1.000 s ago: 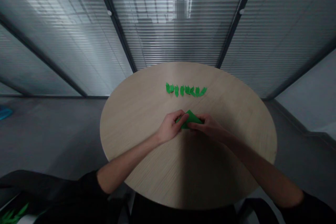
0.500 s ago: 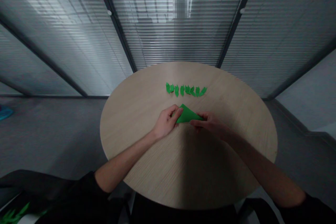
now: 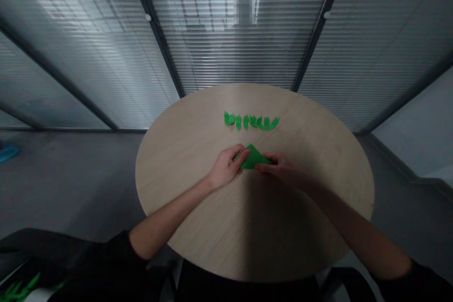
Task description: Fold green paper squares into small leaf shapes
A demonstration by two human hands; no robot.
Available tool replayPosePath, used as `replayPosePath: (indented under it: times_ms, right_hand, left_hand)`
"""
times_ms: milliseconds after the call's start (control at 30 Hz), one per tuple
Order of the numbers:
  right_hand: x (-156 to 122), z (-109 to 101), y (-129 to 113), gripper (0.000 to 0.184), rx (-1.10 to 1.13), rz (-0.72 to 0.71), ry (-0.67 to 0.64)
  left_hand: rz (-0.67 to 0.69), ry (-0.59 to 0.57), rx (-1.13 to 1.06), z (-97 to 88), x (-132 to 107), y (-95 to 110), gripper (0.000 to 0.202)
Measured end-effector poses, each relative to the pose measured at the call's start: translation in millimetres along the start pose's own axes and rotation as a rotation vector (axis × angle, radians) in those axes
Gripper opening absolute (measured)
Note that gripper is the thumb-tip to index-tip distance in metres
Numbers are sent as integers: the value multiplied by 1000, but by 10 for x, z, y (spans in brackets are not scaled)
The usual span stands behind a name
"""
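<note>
A green sheet of paper [image 3: 254, 157], folded to a roughly triangular shape, is held between my two hands over the table. My left hand [image 3: 228, 164] pinches its left side, thumb on top. On the other side, my right hand [image 3: 279, 166] grips the right corner between thumb and fingers. Fingers cover both ends of the paper, so its folds there are hidden. Beyond my hands, several small green folded paper pieces [image 3: 246, 122] lie in a row.
The round wooden table [image 3: 184, 151] stands before me, close to glass partitions with blinds [image 3: 233, 56]. A plant [image 3: 21, 288] in a white pot shows at the lower left. Something blue [image 3: 7, 152] lies on the floor at the left.
The green paper's top corner has shifted slightly right and toward me. My left hand has moved a little to the right, and both hands still hold the paper.
</note>
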State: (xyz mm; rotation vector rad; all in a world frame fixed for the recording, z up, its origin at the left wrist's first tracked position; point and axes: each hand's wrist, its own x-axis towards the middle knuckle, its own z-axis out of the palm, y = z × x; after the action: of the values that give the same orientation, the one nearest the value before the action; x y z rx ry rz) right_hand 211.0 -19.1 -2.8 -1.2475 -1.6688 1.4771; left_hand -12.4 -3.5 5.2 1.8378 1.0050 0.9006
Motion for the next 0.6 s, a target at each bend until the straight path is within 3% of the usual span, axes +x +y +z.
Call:
replayPosePath:
  times_ms: [233, 600]
  right_hand:
    - [14, -75, -42, 38, 143, 31, 112]
    - [33, -154, -45, 32, 248, 119, 117]
  left_hand:
    - [-35, 83, -99, -47, 26, -40, 47]
    - [-22, 102, -118, -32, 23, -68, 49]
